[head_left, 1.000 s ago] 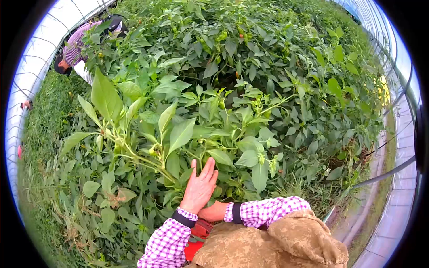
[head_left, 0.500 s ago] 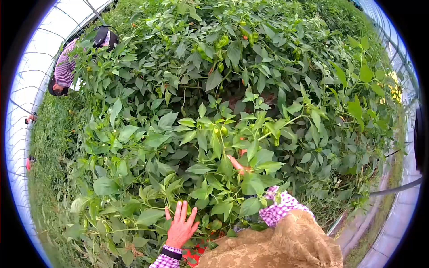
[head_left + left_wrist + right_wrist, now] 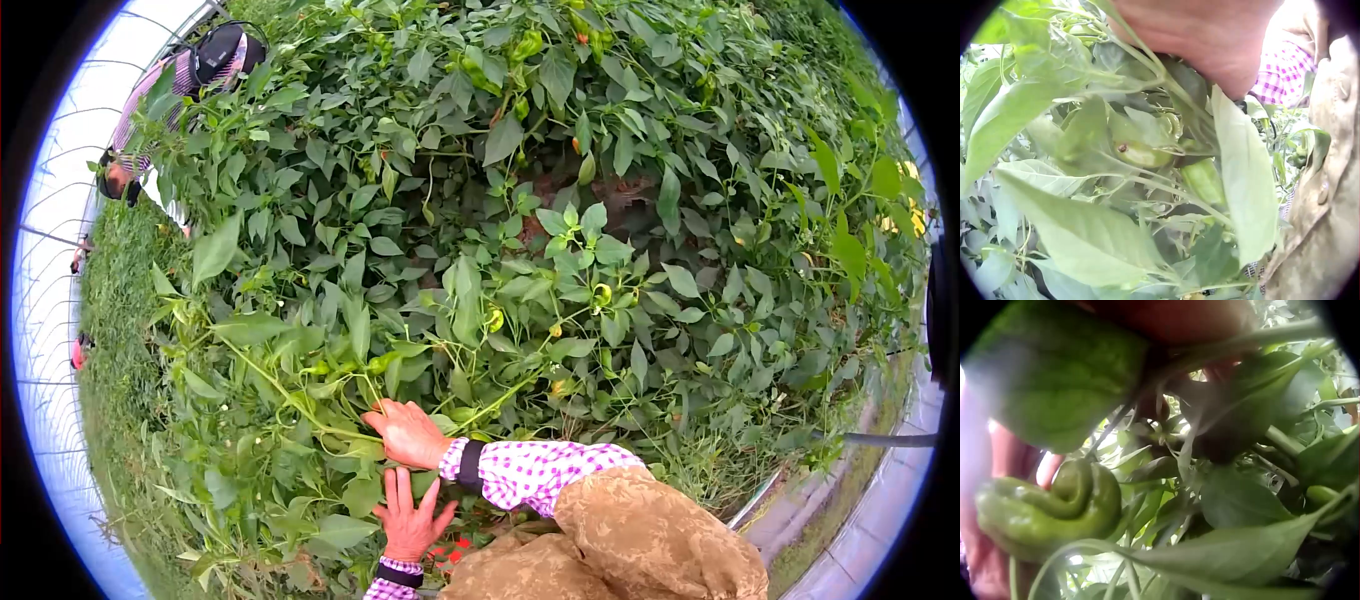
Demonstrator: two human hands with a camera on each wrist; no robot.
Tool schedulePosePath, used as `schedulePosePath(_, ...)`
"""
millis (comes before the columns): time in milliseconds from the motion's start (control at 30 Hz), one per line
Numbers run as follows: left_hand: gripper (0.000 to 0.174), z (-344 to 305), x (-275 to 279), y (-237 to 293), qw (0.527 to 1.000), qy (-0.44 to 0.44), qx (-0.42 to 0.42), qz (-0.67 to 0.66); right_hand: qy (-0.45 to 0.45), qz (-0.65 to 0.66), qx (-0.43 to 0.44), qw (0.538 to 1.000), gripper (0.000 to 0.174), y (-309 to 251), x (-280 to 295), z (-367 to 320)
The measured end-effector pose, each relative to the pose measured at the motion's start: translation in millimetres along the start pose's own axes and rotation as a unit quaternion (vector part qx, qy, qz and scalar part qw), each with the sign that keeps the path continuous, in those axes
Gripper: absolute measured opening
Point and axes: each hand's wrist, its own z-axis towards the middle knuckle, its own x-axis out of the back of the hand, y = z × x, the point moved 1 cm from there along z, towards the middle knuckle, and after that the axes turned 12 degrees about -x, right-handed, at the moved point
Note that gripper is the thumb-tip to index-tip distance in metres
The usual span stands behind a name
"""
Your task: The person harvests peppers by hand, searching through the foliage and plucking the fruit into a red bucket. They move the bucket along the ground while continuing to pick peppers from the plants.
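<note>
My right hand (image 3: 408,435) reaches across in front of me into a pepper plant, fingertips among the leaves beside a pale green branch (image 3: 275,385). Its fingers are partly hidden by foliage, and I cannot tell what they hold. Just below it, my left hand (image 3: 408,525) has its fingers straight and spread over the leaves. A curled, glossy green pepper (image 3: 1054,512) hangs close up in the right wrist view, near skin at the left edge. Between leaves in the left wrist view are a green pepper with a brown spot (image 3: 1144,154) and another green pepper (image 3: 1204,181).
Dense pepper plants (image 3: 480,140) fill the ground ahead, with more green peppers (image 3: 525,45) farther back. At the upper left another person (image 3: 160,115) bends over the plants. A path (image 3: 810,500) and a dark hose (image 3: 890,439) lie on the right.
My right hand was among leaves farther forward and has come back left, above the left hand. The left hand moved down and left, still spread. Branches have shifted around both hands.
</note>
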Motion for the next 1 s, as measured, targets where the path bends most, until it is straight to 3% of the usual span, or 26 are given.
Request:
schedulePosePath(67,0.061,-6.8,-2.2,-0.1,0.998,-0.001,-0.006,0.061,-0.062,-0.006,0.022,0.998,0.029,-5.7,0.2,-7.9)
schedulePosePath(267,0.063,-23.4,-3.3,6.6,0.998,-0.012,0.045,0.05,-0.072,-0.035,0.021,0.997,0.024,-11.5,-10.0,-19.0)
schedulePosePath(300,0.064,-22.9,-0.7,6.4,0.997,-0.009,0.06,0.05,-0.079,-0.052,0.025,0.995,0.038,-9.9,-11.2,-18.9)
schedulePosePath(500,0.073,-1.8,6.4,-12.4,0.996,-0.044,0.078,0.016,-0.079,0.043,0.01,0.996,0.054,-3.7,24.1,4.3)
schedulePosePath(600,0.08,25.5,4.5,-25.1,0.998,-0.021,0.052,0.006,-0.037,0.055,-0.031,0.997,0.053,2.6,47.5,10.0)
schedulePosePath(733,0.082,46.7,8.5,-32.6,0.998,-0.029,0.033,-0.044,0.016,0.004,-0.093,0.995,0.077,2.7,76.9,7.5)
schedulePosePath(867,0.08,44.1,9.2,-33.9,0.999,-0.026,0.023,0.021,0.109,-0.012,-0.125,0.986,0.086,8.8,102.8,-26.9)
schedulePosePath(933,0.076,39.7,6.6,-34.8,0.999,-0.016,0.022,0.03,0.225,-0.084,-0.062,0.969,0.08,9.1,107.6,-56.5)
schedulePosePath(1000,0.076,37.9,3.6,-38.0,1.0,0.001,0.03,0.001,0.252,-0.156,0.059,0.953,0.067,-2.2,114.3,-92.2)
